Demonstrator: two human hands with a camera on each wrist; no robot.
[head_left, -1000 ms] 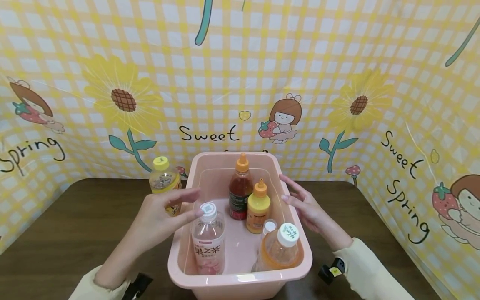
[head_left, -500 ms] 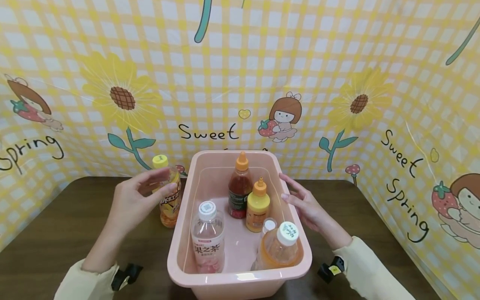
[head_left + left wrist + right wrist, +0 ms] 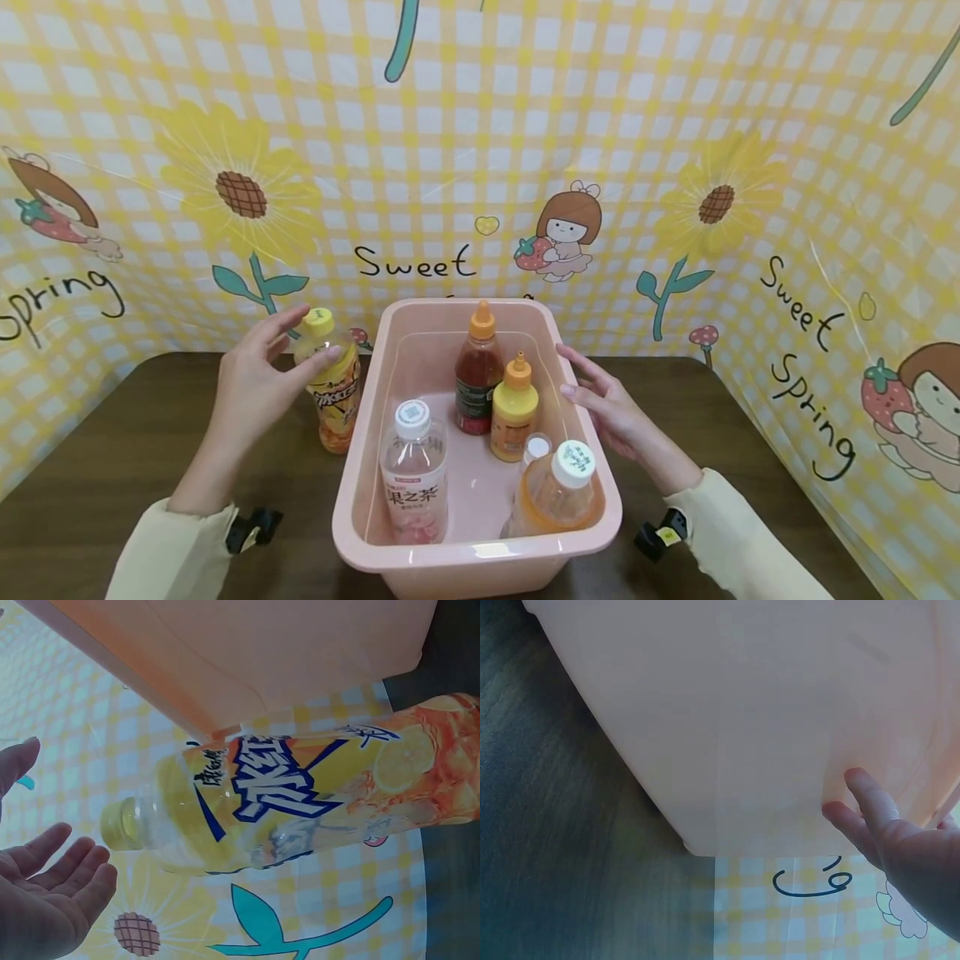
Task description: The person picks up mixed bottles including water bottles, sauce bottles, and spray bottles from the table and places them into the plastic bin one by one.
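A bottle of iced tea (image 3: 335, 400) with a yellow cap stands upright on the table, left of a pink plastic bin (image 3: 347, 492). My left hand (image 3: 255, 375) is beside its cap and neck, thumb and fingers spread apart; the left wrist view shows a gap between the fingers (image 3: 90, 859) and the cap. My right hand (image 3: 611, 417) rests on the bin's right rim, with fingers (image 3: 866, 795) against the outer wall. Inside the bin are a white-capped fruit tea bottle (image 3: 416, 492), a red sauce bottle (image 3: 478, 379), a yellow squeeze bottle (image 3: 514, 421) and a white-capped orange-banded bottle (image 3: 562, 500).
A small clear container with a white top (image 3: 536, 448) sits in the bin, partly hidden by the orange-banded bottle. The dark wooden table (image 3: 97, 442) extends to both sides. Behind it hangs a yellow checked cloth (image 3: 420, 167) printed with flowers.
My left hand has moved left from above the fruit tea bottle to beside the iced tea bottle, its fingers now wider apart. The right hand stays at the bin's rim.
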